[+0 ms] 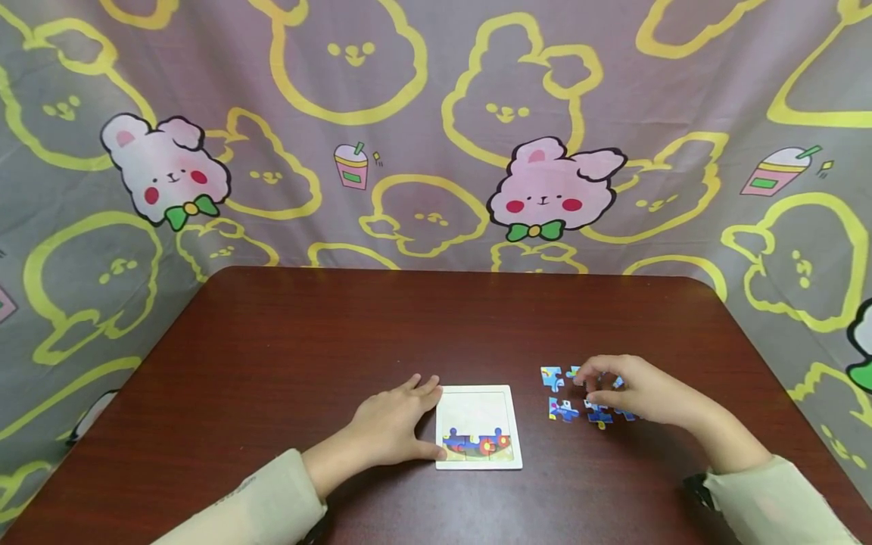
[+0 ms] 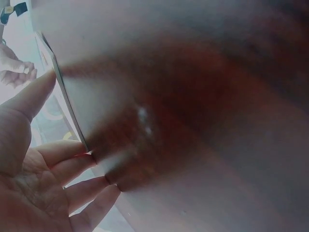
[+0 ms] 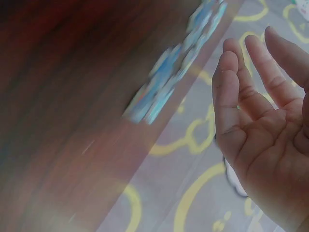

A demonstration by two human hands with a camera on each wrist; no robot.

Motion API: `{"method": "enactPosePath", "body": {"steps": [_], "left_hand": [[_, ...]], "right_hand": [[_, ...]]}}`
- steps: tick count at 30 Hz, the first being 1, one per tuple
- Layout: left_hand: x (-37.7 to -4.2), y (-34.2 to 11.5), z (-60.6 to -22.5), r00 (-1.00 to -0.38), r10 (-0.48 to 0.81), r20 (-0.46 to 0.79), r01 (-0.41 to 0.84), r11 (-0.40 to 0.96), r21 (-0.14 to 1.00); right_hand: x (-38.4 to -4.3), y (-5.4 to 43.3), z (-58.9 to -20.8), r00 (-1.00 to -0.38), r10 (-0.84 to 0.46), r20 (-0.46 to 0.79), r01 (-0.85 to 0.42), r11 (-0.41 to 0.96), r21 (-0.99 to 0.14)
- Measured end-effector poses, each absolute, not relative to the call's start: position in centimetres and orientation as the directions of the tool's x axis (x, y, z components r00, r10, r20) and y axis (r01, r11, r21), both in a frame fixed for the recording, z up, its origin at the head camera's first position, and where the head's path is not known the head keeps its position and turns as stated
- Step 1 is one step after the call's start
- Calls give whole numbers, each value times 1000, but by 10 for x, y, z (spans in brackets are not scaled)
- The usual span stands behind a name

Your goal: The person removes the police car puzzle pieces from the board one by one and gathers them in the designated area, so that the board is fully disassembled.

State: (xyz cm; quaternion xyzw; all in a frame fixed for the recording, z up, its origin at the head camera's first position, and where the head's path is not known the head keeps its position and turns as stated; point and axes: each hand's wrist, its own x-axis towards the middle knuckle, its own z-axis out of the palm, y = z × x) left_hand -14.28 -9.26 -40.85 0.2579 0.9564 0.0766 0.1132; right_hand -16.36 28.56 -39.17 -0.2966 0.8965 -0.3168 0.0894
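Note:
A white square puzzle board (image 1: 474, 412) lies on the table, with a row of joined jigsaw pieces (image 1: 477, 448) along its near side. My left hand (image 1: 390, 429) rests at the board's left edge, thumb and fingers spread and touching it; the left wrist view shows these fingers (image 2: 91, 193) fairly straight. To the right of the board, my right hand (image 1: 643, 387) is over several loose blue jigsaw pieces (image 1: 562, 409), partly covering them. In the right wrist view its fingers (image 3: 256, 96) are loosely bent, with nothing seen between them, and the pieces (image 3: 161, 77) are blurred.
The dark red-brown table (image 1: 341, 325) has rounded far corners. A curtain (image 1: 422, 151) with yellow outlines and cartoon rabbits hangs behind it and along both sides. Another loose piece (image 1: 550, 377) lies at the group's far left.

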Motion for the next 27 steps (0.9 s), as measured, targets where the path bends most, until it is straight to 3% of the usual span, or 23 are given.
{"method": "enactPosePath", "body": {"steps": [10,21,27], "left_hand": [[-142,-93,-409,-841,512,-176,479,855,199],[-143,-92,-410,-841,513,-169,479,853,206],[-144,-93,-409,-840,516,-169,480,851,211]], "right_hand": [[-176,222,-394,-741,-670,-27,-486,565,-667],[-181,158,-399,-593,-802,-72,-547,466,-696],[-179,139,-400,-556,-823,-116,-551,470,-690]]}}
